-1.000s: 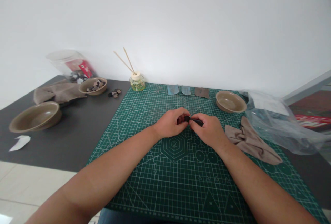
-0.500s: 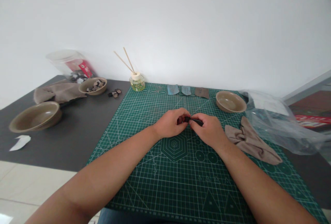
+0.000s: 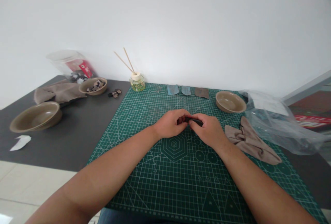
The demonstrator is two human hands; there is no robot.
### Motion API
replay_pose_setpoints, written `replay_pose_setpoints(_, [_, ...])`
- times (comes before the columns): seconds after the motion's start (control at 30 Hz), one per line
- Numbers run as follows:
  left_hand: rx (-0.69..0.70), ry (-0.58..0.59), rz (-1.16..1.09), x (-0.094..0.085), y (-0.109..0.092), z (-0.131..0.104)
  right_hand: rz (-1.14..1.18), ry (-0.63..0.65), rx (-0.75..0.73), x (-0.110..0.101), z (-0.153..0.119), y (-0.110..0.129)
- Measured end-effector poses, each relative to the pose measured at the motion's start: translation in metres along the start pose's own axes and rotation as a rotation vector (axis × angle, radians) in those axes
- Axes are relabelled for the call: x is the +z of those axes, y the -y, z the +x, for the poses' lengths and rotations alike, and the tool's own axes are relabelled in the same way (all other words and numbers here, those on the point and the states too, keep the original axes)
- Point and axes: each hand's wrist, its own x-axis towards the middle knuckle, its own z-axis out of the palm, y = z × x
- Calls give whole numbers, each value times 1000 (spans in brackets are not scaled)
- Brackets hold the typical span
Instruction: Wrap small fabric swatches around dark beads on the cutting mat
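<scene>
Both my hands meet over the green cutting mat (image 3: 150, 162), fingertips nearly touching. Between them is a small dark object (image 3: 198, 122), black and slightly curved; its kind is mostly hidden by the fingers. My left hand (image 3: 172, 123) is closed, thumb and fingers pinching its left end. My right hand (image 3: 208, 129) grips the other end with thumb and forefinger. Right of that hand lies a crumpled brown cloth (image 3: 254, 144), and beyond it stands a tan bowl (image 3: 231, 102).
Fabric swatches (image 3: 201, 93) line the mat's back edge beside a reed diffuser (image 3: 138, 81). On the left are a bowl of small pieces (image 3: 82, 87), another bowl (image 3: 18, 122), a brown cloth (image 3: 62, 92) and a clear tub (image 3: 59, 58). A plastic bag (image 3: 281, 127) lies right.
</scene>
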Motion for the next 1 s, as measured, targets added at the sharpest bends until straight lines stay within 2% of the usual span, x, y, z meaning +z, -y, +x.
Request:
replay_pose_setpoints(0.2, [-23,9,2,1,-1,0,1,4,-2,-1,0,1])
replay_pose_setpoints(1.0, [67,28,66,0,-1,0,8,4,-4,-1,-1,1])
